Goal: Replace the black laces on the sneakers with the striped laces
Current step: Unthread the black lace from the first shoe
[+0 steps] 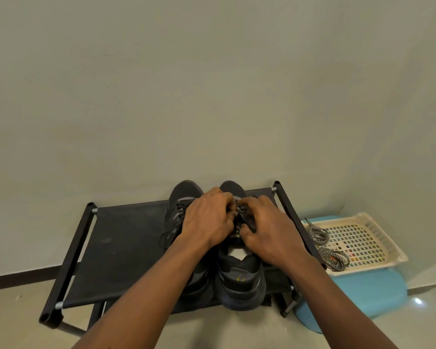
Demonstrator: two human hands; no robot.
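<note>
Close together, the left hand (208, 219) and right hand (269, 230) pinch the black laces (242, 213) on the right-hand sneaker (242, 280), which stands beside the left-hand sneaker (184, 192) toward the right edge of a black shoe rack (126, 248); striped laces (335, 258) lie coiled in a cream basket (379, 224) just beyond that edge.

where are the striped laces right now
Head view, right side: the striped laces lie in two bundles at the left end of the cream basket, beside the rack's right rail.

Black sneakers (239, 273), black-and-white striped laces (334, 258)
</note>
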